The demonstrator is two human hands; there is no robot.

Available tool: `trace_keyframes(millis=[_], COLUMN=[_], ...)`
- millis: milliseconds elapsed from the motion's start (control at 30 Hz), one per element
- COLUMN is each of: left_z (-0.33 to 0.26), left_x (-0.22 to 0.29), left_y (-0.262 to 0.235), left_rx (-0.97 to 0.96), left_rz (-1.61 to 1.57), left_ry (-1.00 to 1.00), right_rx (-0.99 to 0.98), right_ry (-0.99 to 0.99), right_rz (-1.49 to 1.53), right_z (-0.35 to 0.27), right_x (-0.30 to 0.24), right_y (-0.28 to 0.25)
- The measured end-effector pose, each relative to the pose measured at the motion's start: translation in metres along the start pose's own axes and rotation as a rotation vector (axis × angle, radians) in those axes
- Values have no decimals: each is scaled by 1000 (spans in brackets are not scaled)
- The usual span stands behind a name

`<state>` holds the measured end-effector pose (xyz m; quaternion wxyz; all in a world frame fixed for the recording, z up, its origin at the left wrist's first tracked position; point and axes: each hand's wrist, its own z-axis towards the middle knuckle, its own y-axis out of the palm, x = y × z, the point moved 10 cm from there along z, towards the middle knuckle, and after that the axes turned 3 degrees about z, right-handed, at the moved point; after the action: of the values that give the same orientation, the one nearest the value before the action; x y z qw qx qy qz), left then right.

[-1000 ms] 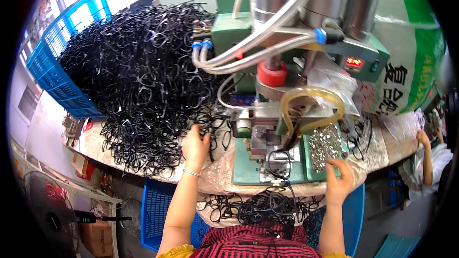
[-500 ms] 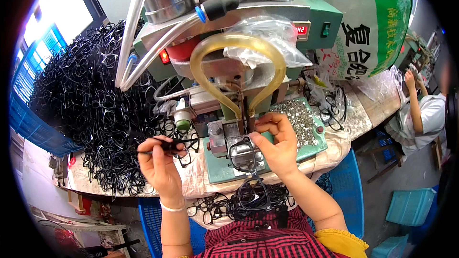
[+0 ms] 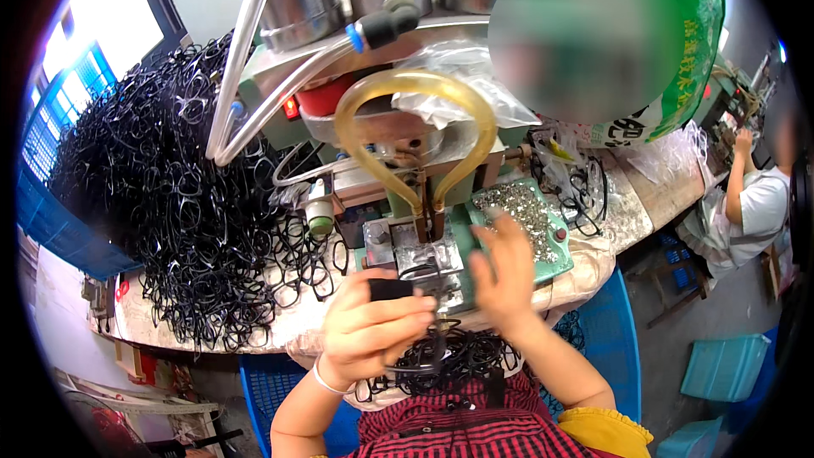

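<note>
My left hand (image 3: pixel 373 331) is closed around a black object (image 3: pixel 390 289), blunt-ended and too blurred to name further; it is just in front of the press. Beneath the fingers, a dark eyeglass frame (image 3: pixel 434 354) is smeared by motion, and I cannot tell whether the hand touches it. My right hand (image 3: pixel 507 276) has its fingers apart, with nothing visible in them, beside the press. Between the hands lies the press's metal work block (image 3: pixel 424 259), with dark frame parts over it. A green tray (image 3: pixel 555 265) of small metal pieces (image 3: pixel 521 210) is just beyond my right fingers.
A large heap of black eyeglass frames (image 3: pixel 186 187) fills the left. A yellowish hose (image 3: pixel 415 78) loops in front of the press. More frames (image 3: pixel 475 360) lie near my apron. A blue crate (image 3: pixel 606 339) stands at right, and another person (image 3: pixel 755 203) sits far right.
My left hand has moved right and nearer the press, bringing the black object with it. My right hand has drawn back from the press head, its fingers now spread. The view has shifted slightly.
</note>
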<state>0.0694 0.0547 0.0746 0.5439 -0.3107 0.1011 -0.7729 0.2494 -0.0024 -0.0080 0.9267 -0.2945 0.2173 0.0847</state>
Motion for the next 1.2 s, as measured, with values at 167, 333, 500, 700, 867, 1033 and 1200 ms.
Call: trace_keyframes(millis=[167, 333, 500, 700, 867, 1033, 1200], left_z=[-7, -13, -28, -76, -73, -94, -100], left_x=[-3, -5, -8, 13, -54, -164, -179], left_y=[27, 21, 28, -59, -198, -222, -174], left_rx=[-159, -99, -47, 309, 561, 273, 385], left_rz=[81, 76, 47, 642, 1072, 1465, 1320], left_ry=[78, 129, 29, -202, -545, -730, -550], right_rx=[-98, -18, -102, 46, 92, 83, 76], right_ry=[297, 248, 122, 151, 345, 357, 408], right_rz=[-278, -172, -172, -151, 55, 206, 111], right_z=[-11, -23, 0, -6, -15, 3, -11], right_x=[93, 104, 81, 82, 106, 90, 98], right_y=[-18, -13, 5, -14, -17, 2, -9])
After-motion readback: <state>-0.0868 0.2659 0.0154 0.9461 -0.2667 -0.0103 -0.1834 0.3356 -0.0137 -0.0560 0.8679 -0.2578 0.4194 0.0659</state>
